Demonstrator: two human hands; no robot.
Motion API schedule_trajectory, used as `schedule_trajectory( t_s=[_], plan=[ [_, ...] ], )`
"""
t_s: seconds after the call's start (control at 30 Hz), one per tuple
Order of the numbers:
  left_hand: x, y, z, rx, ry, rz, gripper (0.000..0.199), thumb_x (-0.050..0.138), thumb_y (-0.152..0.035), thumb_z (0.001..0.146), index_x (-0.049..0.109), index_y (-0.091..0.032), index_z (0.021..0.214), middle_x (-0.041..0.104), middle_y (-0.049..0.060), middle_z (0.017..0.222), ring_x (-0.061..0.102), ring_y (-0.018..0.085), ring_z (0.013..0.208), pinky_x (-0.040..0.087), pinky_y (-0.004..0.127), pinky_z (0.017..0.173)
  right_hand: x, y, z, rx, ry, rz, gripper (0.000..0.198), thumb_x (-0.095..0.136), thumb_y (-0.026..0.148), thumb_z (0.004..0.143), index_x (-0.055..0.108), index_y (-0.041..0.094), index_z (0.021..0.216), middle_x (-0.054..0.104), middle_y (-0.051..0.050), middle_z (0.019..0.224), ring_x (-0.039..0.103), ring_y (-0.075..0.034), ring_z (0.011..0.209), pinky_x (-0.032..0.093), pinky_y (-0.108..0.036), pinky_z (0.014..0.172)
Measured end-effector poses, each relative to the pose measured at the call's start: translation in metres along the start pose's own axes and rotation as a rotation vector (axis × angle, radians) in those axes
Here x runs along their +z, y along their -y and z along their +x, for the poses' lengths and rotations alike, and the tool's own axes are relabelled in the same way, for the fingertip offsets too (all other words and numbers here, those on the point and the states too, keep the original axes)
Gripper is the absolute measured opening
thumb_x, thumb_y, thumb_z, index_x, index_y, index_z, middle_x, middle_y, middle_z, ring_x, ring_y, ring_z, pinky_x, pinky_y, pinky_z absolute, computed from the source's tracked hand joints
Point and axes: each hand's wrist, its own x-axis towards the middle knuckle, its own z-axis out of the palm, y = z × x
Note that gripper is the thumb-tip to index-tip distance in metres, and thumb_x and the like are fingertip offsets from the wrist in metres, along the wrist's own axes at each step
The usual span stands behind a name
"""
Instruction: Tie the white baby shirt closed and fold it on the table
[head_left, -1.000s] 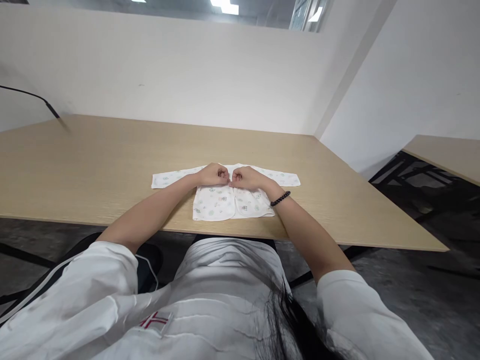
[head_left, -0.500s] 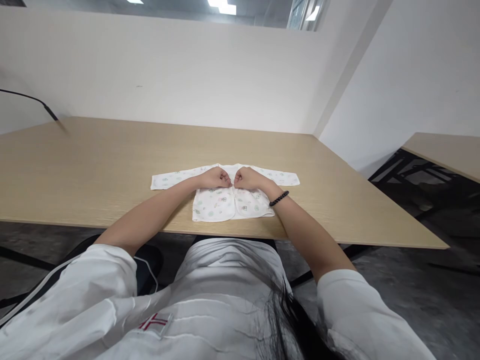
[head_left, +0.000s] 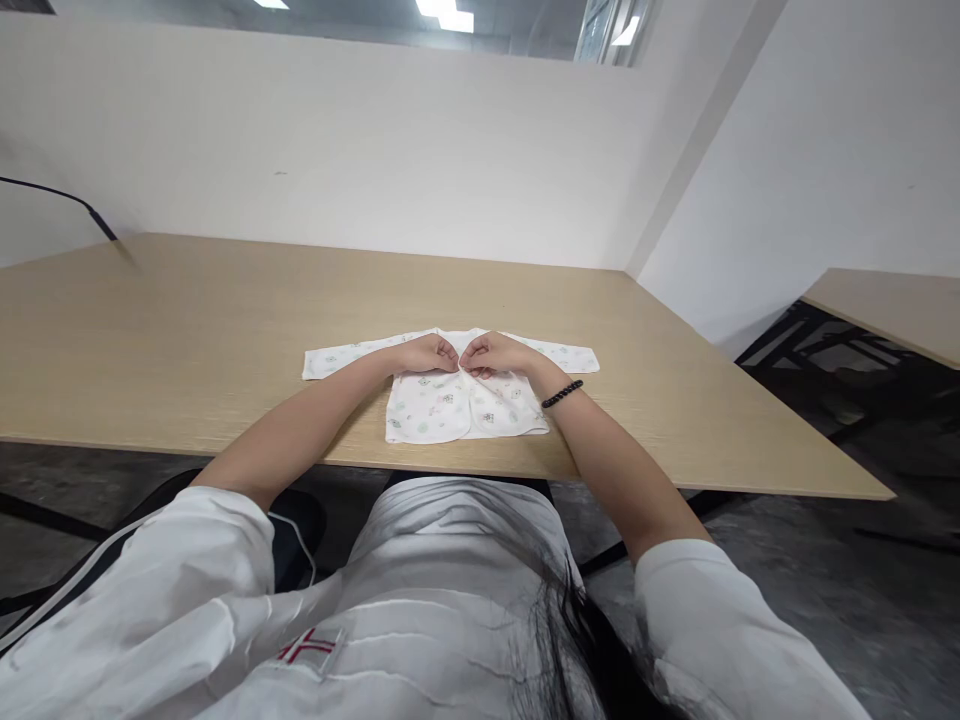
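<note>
A small white baby shirt (head_left: 431,408) with a pale print lies face up on the table, its sleeves spread out to both sides. The front opening runs down its middle, with the hem toward me. My left hand (head_left: 429,353) is closed in a pinch on the left front edge, at chest height. From the other side my right hand (head_left: 491,353) pinches the right front edge, its fingertips meeting those of the left. The cloth bunches slightly under the right fingers. Any fastener between the fingertips is too small to make out.
The shirt rests near the front edge of a wide wooden table (head_left: 225,300). A white wall (head_left: 360,150) stands behind it. At the far left a thin black cable (head_left: 97,218) hangs over the tabletop. Another table (head_left: 892,305) is at the right.
My right hand has moved slightly left, closing the small gap to my left hand, and draws the right front edge with it. The left hand has hardly moved.
</note>
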Motion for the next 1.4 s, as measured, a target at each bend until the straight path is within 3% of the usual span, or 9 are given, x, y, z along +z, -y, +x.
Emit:
schedule_trajectory(
  t_s=[0.3, 0.47, 0.63, 0.97, 1.17, 1.23, 1.4],
  plan=[
    [-0.002, 0.005, 0.003, 0.03, 0.025, -0.045, 0.016, 0.08, -0.031, 0.063, 0.073, -0.018, 0.067, 0.051, -0.001, 0.052, 0.038, 0.009, 0.044, 0.028, 0.025, 0.044, 0.0, -0.004, 0.002, 0.024, -0.053, 0.059, 0.004, 0.069, 0.012, 0.071, 0.071, 0.014, 0.068, 0.069, -0.004, 0.064, 0.061, -0.011, 0.058, 0.049, -0.021, 0.056],
    [-0.001, 0.002, 0.001, 0.043, -0.013, -0.045, 0.016, 0.079, -0.031, 0.064, 0.073, -0.018, 0.069, 0.052, -0.001, 0.054, 0.04, 0.009, 0.046, 0.028, 0.024, 0.045, 0.001, 0.001, -0.001, 0.033, -0.08, 0.03, 0.008, 0.068, 0.011, 0.069, 0.067, 0.015, 0.062, 0.063, -0.001, 0.056, 0.055, -0.01, 0.05, 0.043, -0.021, 0.049],
    [0.0, -0.001, -0.001, 0.03, -0.037, -0.025, 0.028, 0.072, -0.043, 0.075, 0.07, -0.017, 0.063, 0.042, -0.003, 0.048, 0.03, 0.008, 0.042, 0.02, 0.026, 0.043, 0.001, 0.007, -0.004, 0.066, -0.106, -0.008, 0.019, 0.069, 0.012, 0.068, 0.058, 0.016, 0.053, 0.058, -0.001, 0.051, 0.048, -0.009, 0.046, 0.036, -0.022, 0.044],
    [-0.003, 0.002, 0.0, 0.031, -0.023, 0.063, 0.025, 0.074, -0.04, 0.071, 0.069, -0.016, 0.072, 0.049, -0.003, 0.055, 0.038, 0.009, 0.049, 0.027, 0.024, 0.048, -0.003, 0.003, 0.001, 0.139, -0.053, -0.027, 0.014, 0.075, 0.02, 0.071, 0.064, 0.016, 0.061, 0.062, -0.001, 0.058, 0.051, -0.009, 0.05, 0.04, -0.021, 0.049],
    [0.001, 0.0, 0.0, 0.05, -0.032, 0.161, 0.024, 0.075, -0.037, 0.066, 0.063, -0.017, 0.069, 0.055, -0.002, 0.062, 0.045, 0.01, 0.055, 0.033, 0.023, 0.052, -0.007, 0.004, -0.005, 0.123, -0.097, -0.141, 0.036, 0.082, 0.035, 0.064, 0.053, 0.018, 0.053, 0.05, 0.004, 0.047, 0.039, -0.007, 0.046, 0.027, -0.024, 0.047],
    [0.001, -0.002, -0.001, 0.05, -0.029, 0.214, 0.022, 0.072, -0.035, 0.067, 0.06, -0.018, 0.068, 0.054, -0.003, 0.062, 0.045, 0.01, 0.055, 0.033, 0.023, 0.052, -0.008, 0.011, -0.01, 0.073, -0.052, -0.162, 0.038, 0.082, 0.04, 0.065, 0.052, 0.018, 0.054, 0.048, 0.005, 0.048, 0.037, -0.007, 0.047, 0.025, -0.024, 0.048],
    [0.005, -0.014, -0.009, 0.04, -0.024, 0.413, 0.015, 0.063, -0.033, 0.072, 0.06, -0.018, 0.071, 0.056, -0.002, 0.064, 0.048, 0.013, 0.058, 0.035, 0.024, 0.055, 0.002, 0.025, -0.025, -0.003, 0.303, -0.215, 0.035, 0.074, 0.047, 0.072, 0.057, 0.019, 0.059, 0.051, 0.004, 0.051, 0.038, -0.008, 0.046, 0.026, -0.025, 0.048]
  ],
)
